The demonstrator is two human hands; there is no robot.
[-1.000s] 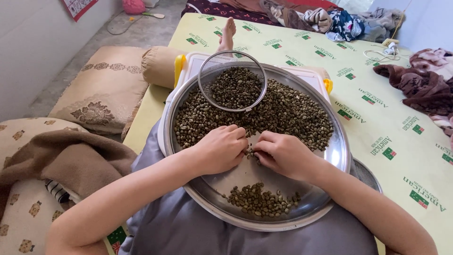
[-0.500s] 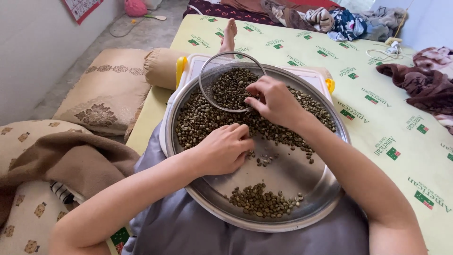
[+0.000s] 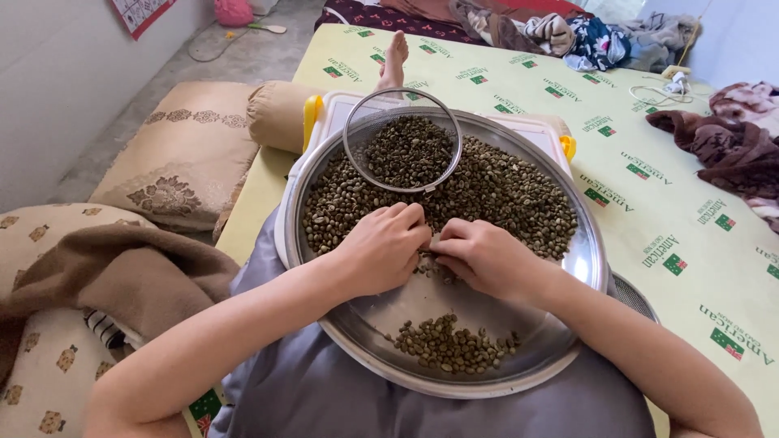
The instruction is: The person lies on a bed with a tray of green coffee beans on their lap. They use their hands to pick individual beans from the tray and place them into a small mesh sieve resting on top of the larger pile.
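Note:
A wide shiny metal tray (image 3: 589, 258) rests on my lap, over grey cloth. A big heap of greenish-brown beans (image 3: 519, 195) fills its far half. A small separate pile of beans (image 3: 450, 345) lies near the close rim. A round wire-mesh sieve (image 3: 403, 139) holding beans sits on the heap at the far left. My left hand (image 3: 381, 247) and my right hand (image 3: 479, 255) lie palm down side by side at the heap's near edge, fingertips together over a few loose beans.
A white bin with yellow handles (image 3: 312, 122) sits under the tray. Patterned cushions (image 3: 182, 158) and a brown blanket (image 3: 122, 272) lie to the left. Crumpled clothes (image 3: 730, 138) are on the printed yellow sheet (image 3: 682, 243) at right. A bare foot (image 3: 395, 58) shows beyond the tray.
My right hand was up on the far bean heap half a second ago; it has come back down beside my left hand at the heap's near edge.

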